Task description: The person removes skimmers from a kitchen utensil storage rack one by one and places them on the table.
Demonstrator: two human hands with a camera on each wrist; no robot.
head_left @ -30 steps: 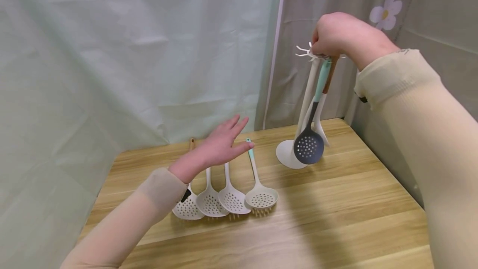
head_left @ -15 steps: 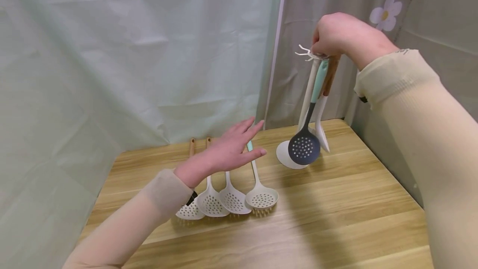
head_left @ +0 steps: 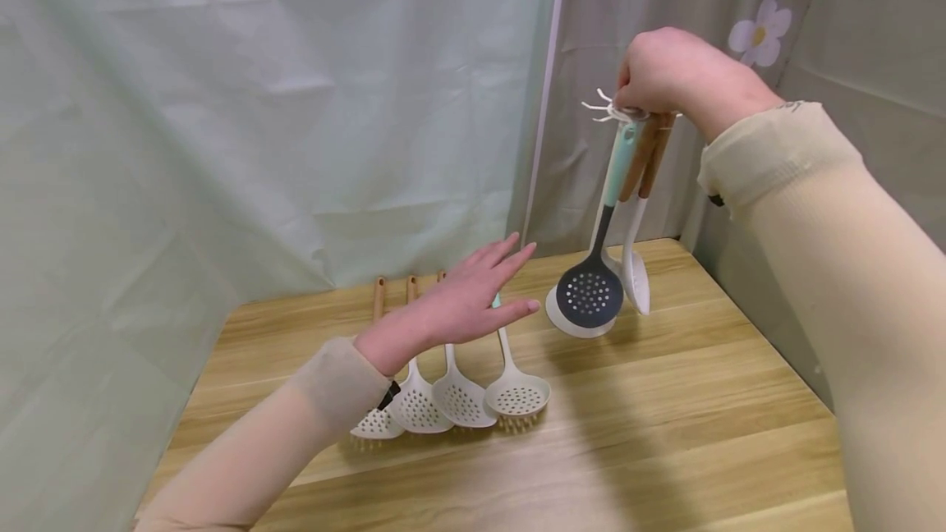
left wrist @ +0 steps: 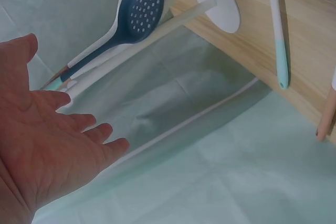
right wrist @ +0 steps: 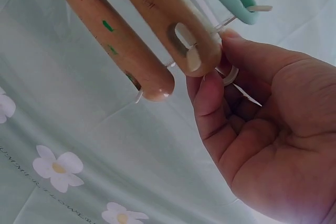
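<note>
White utensil rack (head_left: 610, 111) tilted, dark slotted spoon (head_left: 589, 295) and wooden-handled ladles (head_left: 636, 269) hanging.

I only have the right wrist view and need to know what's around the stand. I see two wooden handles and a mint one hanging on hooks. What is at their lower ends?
Observer: A dark blue slotted spoon hangs from the mint handle; a white spoon hangs beside it.
Operator: Is the stand sitting flat?
Observer: I think not; its round base looks tilted off the table, with the right hand gripping the top.
Operator: And the left hand?
Observer: The left hand hovers open above four slotted spoons lying on the table.
</note>
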